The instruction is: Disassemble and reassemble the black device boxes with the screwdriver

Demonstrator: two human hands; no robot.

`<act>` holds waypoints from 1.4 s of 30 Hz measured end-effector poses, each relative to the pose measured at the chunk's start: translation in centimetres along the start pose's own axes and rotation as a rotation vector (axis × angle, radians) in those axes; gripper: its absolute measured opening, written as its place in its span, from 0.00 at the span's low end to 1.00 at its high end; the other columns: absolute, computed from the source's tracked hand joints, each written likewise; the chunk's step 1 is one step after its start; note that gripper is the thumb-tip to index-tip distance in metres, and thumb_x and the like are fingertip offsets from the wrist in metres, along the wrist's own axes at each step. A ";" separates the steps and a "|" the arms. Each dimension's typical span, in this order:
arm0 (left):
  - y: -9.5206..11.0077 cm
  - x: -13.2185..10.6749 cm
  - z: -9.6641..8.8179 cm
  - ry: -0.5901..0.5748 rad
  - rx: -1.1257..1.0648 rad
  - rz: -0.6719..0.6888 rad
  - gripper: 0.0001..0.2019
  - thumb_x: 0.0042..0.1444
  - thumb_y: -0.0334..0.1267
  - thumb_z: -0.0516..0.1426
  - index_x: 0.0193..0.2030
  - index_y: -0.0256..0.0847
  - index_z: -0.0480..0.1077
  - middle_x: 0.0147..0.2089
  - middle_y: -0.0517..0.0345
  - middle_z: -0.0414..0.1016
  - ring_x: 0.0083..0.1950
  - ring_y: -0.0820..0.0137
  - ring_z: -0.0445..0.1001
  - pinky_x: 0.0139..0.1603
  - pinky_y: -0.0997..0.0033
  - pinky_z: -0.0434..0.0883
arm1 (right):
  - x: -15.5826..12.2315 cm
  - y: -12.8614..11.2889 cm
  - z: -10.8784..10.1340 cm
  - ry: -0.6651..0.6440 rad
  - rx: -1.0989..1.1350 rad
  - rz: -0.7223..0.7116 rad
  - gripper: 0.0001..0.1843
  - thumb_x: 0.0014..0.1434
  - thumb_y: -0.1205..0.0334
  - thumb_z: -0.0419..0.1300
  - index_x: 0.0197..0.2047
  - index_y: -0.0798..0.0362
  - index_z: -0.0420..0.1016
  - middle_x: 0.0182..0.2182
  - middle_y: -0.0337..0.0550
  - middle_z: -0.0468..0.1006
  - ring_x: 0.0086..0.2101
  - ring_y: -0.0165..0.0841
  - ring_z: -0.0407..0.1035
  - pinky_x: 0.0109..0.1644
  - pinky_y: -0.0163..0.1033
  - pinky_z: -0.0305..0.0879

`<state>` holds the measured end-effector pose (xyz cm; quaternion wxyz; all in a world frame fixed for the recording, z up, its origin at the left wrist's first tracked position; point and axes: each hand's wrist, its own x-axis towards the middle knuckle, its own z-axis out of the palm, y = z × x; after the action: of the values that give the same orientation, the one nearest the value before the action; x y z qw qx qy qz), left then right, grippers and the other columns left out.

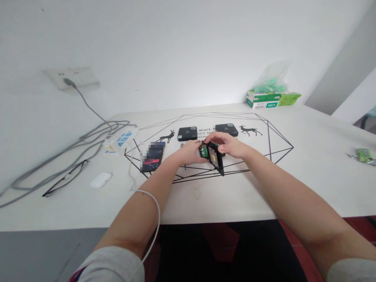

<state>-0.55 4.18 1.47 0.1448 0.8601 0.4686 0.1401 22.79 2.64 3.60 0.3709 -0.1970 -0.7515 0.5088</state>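
Observation:
Between my hands is an opened black electronic box; its tilted black cover (216,158) stands up at an angle, and a green circuit board (204,150) shows beside it. My left hand (192,152) grips the left side of the opened box, by the board. The fingers of my right hand (227,144) close on the tilted cover from the right and above. Just beyond my hands lie two closed black boxes, one on the left (187,133) and one on the right (226,129). A small screwdriver-like tool is partly hidden beside my left hand.
To the left are a phone (154,156), a white power strip (121,141), grey cables (88,139), glasses (65,178) and a white earbud case (100,180). A white cable (158,213) crosses my left forearm. Green-and-white boxes (264,100) stand at the back right; a green packet (364,155) lies far right.

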 end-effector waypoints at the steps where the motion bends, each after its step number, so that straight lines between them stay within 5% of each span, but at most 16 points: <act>1: -0.1 0.0 -0.2 -0.022 0.010 0.012 0.34 0.43 0.50 0.73 0.58 0.45 0.76 0.61 0.46 0.78 0.66 0.47 0.73 0.68 0.56 0.69 | -0.1 -0.1 -0.1 -0.021 -0.016 0.013 0.36 0.45 0.32 0.76 0.47 0.51 0.78 0.46 0.46 0.79 0.48 0.42 0.74 0.56 0.48 0.70; 7: -0.7 -0.1 -0.7 -0.118 0.088 0.041 0.37 0.48 0.51 0.70 0.64 0.39 0.73 0.74 0.37 0.66 0.76 0.43 0.62 0.75 0.53 0.62 | -1.1 -1.4 -1.8 -0.163 -0.125 0.271 0.33 0.38 0.45 0.82 0.43 0.51 0.79 0.49 0.46 0.81 0.50 0.42 0.76 0.56 0.47 0.74; 11: -1.0 0.0 -0.5 -0.124 0.067 0.033 0.40 0.47 0.53 0.70 0.65 0.38 0.71 0.76 0.37 0.64 0.77 0.43 0.62 0.76 0.51 0.61 | -2.0 -3.1 -3.2 -0.288 -0.380 0.437 0.35 0.35 0.46 0.83 0.45 0.51 0.86 0.46 0.46 0.85 0.42 0.41 0.80 0.48 0.43 0.77; 16: -1.2 0.0 -0.6 -0.125 0.017 0.048 0.41 0.46 0.55 0.70 0.66 0.40 0.71 0.75 0.40 0.66 0.76 0.45 0.63 0.74 0.52 0.63 | -2.3 -3.5 -3.3 -0.381 -0.516 0.451 0.29 0.36 0.43 0.81 0.40 0.50 0.90 0.48 0.47 0.86 0.41 0.44 0.81 0.45 0.43 0.78; 23: -0.7 -0.1 -0.7 -0.131 0.039 0.020 0.37 0.52 0.60 0.65 0.62 0.38 0.73 0.74 0.36 0.66 0.76 0.42 0.63 0.73 0.52 0.64 | -2.0 -2.3 -3.0 -0.398 -0.637 0.551 0.24 0.40 0.41 0.79 0.35 0.49 0.88 0.36 0.42 0.86 0.36 0.42 0.79 0.39 0.42 0.73; 27: -0.4 0.0 -0.7 -0.112 0.026 0.026 0.38 0.52 0.58 0.66 0.64 0.36 0.70 0.71 0.35 0.69 0.72 0.44 0.68 0.71 0.52 0.66 | -1.2 -1.5 -2.4 -0.229 -0.807 0.491 0.15 0.51 0.46 0.74 0.33 0.50 0.85 0.32 0.42 0.82 0.34 0.39 0.75 0.38 0.42 0.68; 31: -0.2 0.0 -0.6 -0.091 -0.037 0.062 0.35 0.50 0.53 0.69 0.63 0.40 0.71 0.66 0.42 0.74 0.68 0.48 0.72 0.68 0.55 0.68 | 0.0 0.9 -0.1 0.027 -0.975 0.197 0.08 0.61 0.62 0.65 0.43 0.54 0.83 0.41 0.49 0.81 0.41 0.40 0.74 0.49 0.45 0.70; 37: 0.0 0.2 0.0 -0.073 -0.035 0.130 0.30 0.51 0.51 0.69 0.58 0.40 0.72 0.63 0.42 0.75 0.64 0.49 0.73 0.67 0.54 0.68 | 1.0 3.9 2.2 -0.017 -0.957 0.145 0.11 0.66 0.65 0.61 0.49 0.58 0.82 0.47 0.55 0.81 0.49 0.44 0.75 0.57 0.46 0.69; 42: 0.0 0.3 0.3 -0.061 -0.030 0.148 0.28 0.50 0.49 0.70 0.54 0.40 0.72 0.57 0.45 0.75 0.60 0.51 0.74 0.64 0.54 0.70 | 2.0 4.3 2.2 -0.016 -1.053 0.193 0.07 0.65 0.68 0.62 0.45 0.57 0.80 0.44 0.52 0.82 0.45 0.40 0.75 0.51 0.40 0.67</act>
<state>-0.33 4.37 1.26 0.1611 0.8941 0.3969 0.1310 19.46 4.32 -0.09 0.1674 -0.4208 -0.8864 0.0961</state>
